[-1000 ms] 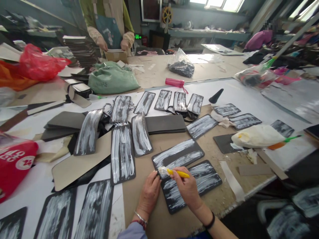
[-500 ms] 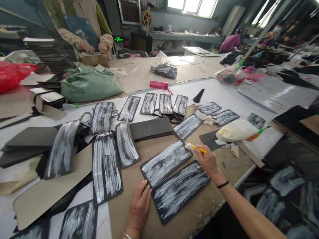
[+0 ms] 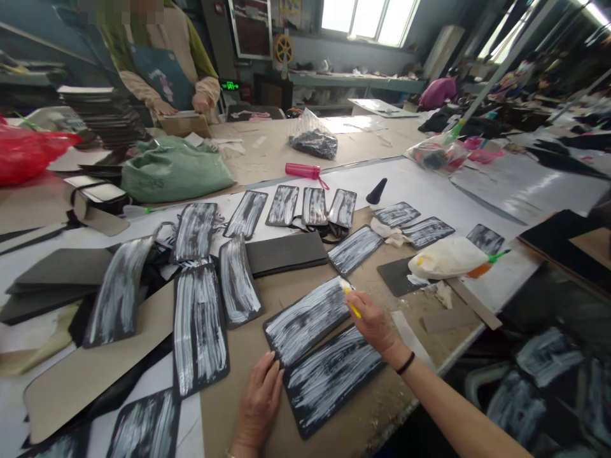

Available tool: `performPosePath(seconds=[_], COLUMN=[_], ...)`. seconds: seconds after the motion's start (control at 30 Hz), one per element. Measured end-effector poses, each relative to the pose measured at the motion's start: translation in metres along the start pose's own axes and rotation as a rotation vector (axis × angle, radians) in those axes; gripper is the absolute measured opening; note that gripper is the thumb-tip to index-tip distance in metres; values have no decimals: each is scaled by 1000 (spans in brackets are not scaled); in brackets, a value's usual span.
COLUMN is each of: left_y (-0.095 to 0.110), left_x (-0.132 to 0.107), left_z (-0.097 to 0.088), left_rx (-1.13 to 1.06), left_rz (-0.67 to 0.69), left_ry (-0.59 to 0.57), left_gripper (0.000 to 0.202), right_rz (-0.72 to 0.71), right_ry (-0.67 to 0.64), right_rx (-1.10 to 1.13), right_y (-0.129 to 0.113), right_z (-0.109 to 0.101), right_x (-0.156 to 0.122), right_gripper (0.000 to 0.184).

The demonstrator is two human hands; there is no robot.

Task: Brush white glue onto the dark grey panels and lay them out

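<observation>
My right hand [image 3: 375, 321] is closed around a yellow-handled brush [image 3: 354, 308], its white bristle end at the upper right corner of a black panel [image 3: 305, 321] streaked with white paste. My left hand [image 3: 260, 394] lies with fingers stretched out, its fingertips at that panel's lower left corner. Just below, a second streaked panel [image 3: 329, 381] lies almost against the first, partly hidden by my right hand. To the right, a whitish bag [image 3: 446, 257] with a green tip rests by a dark grey piece [image 3: 398, 277] smeared with white.
Several streaked panels [image 3: 200, 331] lie to the left and along the back. A folded dark grey sheet [image 3: 286, 253] sits behind my panels. A pink bottle [image 3: 302, 170], a black cone [image 3: 377, 191] and a green sack [image 3: 176, 168] stand farther off. A co-worker [image 3: 167, 70] stands across the table.
My right hand has moved left with the brush, now more upright, along the panel's upper right end. My left hand stays at the corner. The view has shifted slightly.
</observation>
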State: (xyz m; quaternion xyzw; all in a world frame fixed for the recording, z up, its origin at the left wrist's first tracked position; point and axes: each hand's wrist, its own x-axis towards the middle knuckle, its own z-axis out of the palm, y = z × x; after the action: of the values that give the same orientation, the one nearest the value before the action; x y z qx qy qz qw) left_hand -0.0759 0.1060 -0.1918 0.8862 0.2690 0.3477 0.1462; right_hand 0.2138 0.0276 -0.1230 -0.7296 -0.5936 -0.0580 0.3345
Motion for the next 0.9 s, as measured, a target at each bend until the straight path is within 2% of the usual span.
performPosePath(seconds=[0.07, 0.2, 0.27, 0.4, 0.47, 0.5, 0.6, 0.7, 0.8, 0.9], left_y=[1, 6, 10, 22, 26, 27, 32, 40, 47, 47], left_x=[1, 6, 10, 21, 26, 29, 34, 39, 46, 55], left_z=[0, 3, 6, 16, 20, 21, 19, 12, 7, 5], left_rx=[0, 24, 26, -44, -68, -69, -56, -114, -355, -590], left_rz=[-19, -167, -292, -693, -814, -832, -815, -846, -1090, -1357], left_ry=[-2, -29, -7, 23, 52, 73, 130, 148, 121, 137], left_gripper=[23, 12, 15, 28, 25, 24, 24, 26, 33, 51], right_rz=[28, -44, -22, 73, 68, 46, -32, -50, -56, -30], right_ry=[31, -163, -151, 9, -27, -69, -164, -163, -168, -177], right_rx=[12, 292, 357, 145, 53, 37, 45, 51, 80, 186], right_y=[-8, -49, -58, -30, -15, -12, -16, -22, -22, -31], right_z=[5, 1, -8, -20, -16, -12, -1, 1, -3, -7], right_x=[3, -3, -4, -2, -6, -10, -22, -29, -27, -20], right_gripper=[20, 19, 19, 19, 20, 21, 22, 22, 21, 21])
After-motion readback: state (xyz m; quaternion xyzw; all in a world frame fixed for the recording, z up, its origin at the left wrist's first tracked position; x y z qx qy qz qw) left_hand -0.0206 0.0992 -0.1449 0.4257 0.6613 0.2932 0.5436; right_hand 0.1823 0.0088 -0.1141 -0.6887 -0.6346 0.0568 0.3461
